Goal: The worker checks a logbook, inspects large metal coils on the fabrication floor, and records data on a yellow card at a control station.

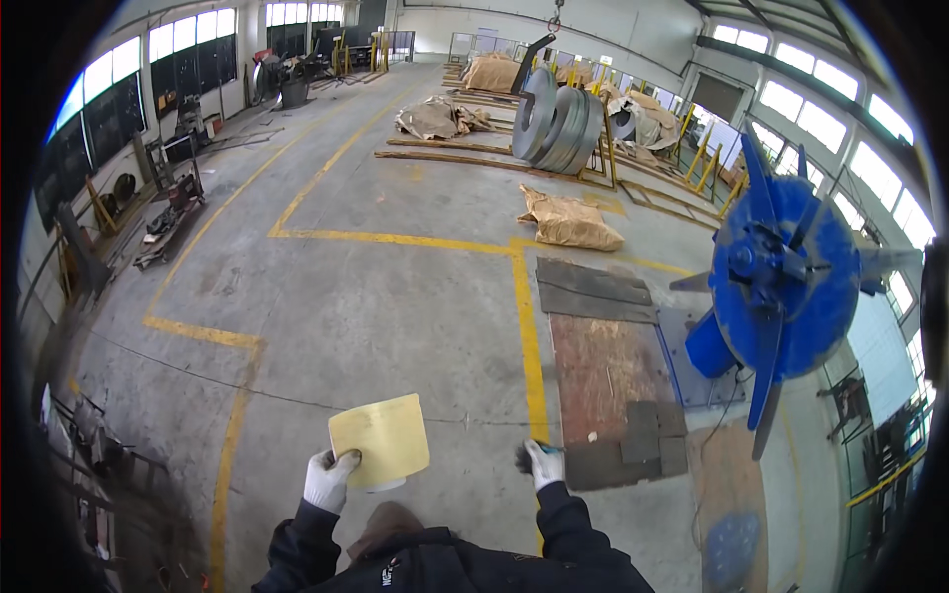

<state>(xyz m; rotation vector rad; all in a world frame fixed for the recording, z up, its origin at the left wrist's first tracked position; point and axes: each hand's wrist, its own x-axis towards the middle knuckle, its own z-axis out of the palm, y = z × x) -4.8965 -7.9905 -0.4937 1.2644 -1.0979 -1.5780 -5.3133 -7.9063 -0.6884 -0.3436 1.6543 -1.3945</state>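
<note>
Yellow paper sheet (381, 440) pinched in the gloved left hand (327, 478); the right hand (541, 462) closed on a small blue pen (547, 449).
Held apart above the concrete floor (395, 316), the sheet could slip from its corner grip; the blue decoiler (781, 287) stands close.

2 gloved hands: left hand (328, 480) w/ 1 yellow sheet (381, 441), right hand (541, 463) w/ 1 small blue pen (547, 449). 1 blue reel machine (781, 282), 1 tan sack (570, 221) on floor nearby. Approx. 4 steel coils (560, 124) in a row, exact no. hard to tell.
</note>
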